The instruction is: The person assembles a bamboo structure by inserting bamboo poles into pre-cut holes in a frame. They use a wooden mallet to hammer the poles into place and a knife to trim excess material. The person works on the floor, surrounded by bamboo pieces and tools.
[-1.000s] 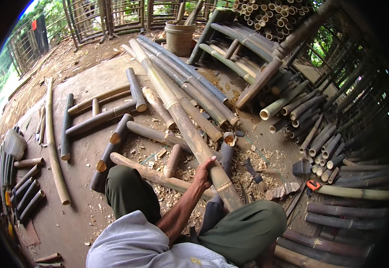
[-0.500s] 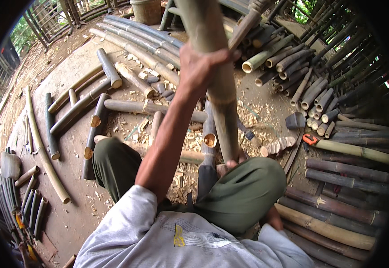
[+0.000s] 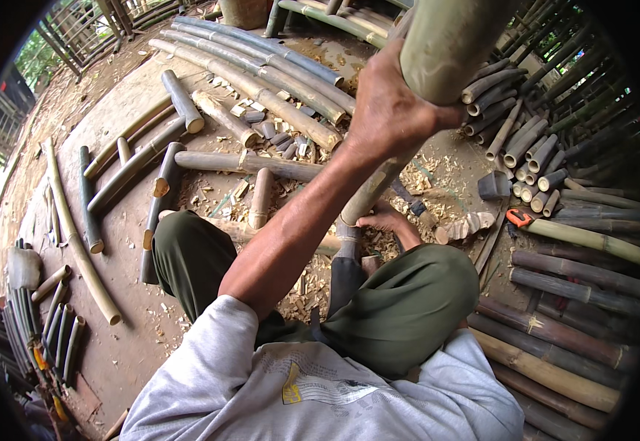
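A thick greenish bamboo pole point(image 3: 452, 55) rises steeply in front of me, its top beyond the upper edge of view. My left hand point(image 3: 397, 106) is wrapped around its upper part, fingers partly hidden behind it. At the pole's lower end, my right hand point(image 3: 390, 219) is closed against the bamboo from the right; some of its fingers are out of sight. That end meets a bamboo piece with a dark wrapping point(image 3: 346, 283) between my legs. Notched bamboo lengths point(image 3: 160, 192) lie to the left, beside my knee.
Wood chips point(image 3: 426, 176) litter the ground. Long poles point(image 3: 261, 70) lie at the back left, and cut lengths point(image 3: 529, 162) are stacked at the right. An orange-handled saw point(image 3: 520, 217) rests among the poles on the right, near a dark block point(image 3: 493, 185).
My left hand has moved right with the upper part of the pole, which leans more to the right. The pole's lower end and my right hand have shifted forward and slightly left.
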`<action>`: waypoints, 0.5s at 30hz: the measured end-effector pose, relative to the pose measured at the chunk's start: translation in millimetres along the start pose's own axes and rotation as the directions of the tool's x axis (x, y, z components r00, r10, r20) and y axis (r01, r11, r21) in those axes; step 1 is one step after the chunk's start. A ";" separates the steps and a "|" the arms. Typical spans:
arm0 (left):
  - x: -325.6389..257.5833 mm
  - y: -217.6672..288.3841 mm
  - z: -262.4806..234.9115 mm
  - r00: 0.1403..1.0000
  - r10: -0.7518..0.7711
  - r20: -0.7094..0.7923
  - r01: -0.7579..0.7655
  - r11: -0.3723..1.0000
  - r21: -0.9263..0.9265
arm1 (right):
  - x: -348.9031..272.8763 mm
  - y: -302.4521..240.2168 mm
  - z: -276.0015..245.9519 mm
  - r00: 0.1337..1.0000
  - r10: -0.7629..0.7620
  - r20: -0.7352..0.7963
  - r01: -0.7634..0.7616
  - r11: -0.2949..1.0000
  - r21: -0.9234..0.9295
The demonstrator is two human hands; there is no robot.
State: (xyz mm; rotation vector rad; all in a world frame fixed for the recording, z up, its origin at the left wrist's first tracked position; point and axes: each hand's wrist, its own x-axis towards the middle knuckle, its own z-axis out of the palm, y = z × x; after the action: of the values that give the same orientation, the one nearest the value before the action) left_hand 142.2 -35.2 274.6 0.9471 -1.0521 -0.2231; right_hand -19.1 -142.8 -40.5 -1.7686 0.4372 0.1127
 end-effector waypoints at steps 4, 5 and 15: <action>-9.0 -4.8 9.7 0.998 -0.060 0.033 0.057 0.995 0.078 | 1.7 7.4 11.8 0.998 0.030 -0.061 -0.030 1.000 -0.004; -10.2 -1.7 12.8 0.996 -0.061 0.062 0.053 0.991 0.121 | -1.7 10.8 7.3 0.998 0.027 -0.052 -0.027 1.000 -0.008; -18.6 -13.6 36.0 0.991 -0.064 0.118 0.042 0.983 0.178 | -72.6 -120.9 -102.9 0.819 -0.277 -0.503 0.383 0.916 0.118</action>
State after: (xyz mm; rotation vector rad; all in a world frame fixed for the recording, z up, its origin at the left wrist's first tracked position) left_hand 106.9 -52.8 258.2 1.1328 -1.1747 -0.2380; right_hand -60.0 -202.7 118.3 -1.6196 0.4630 -0.6172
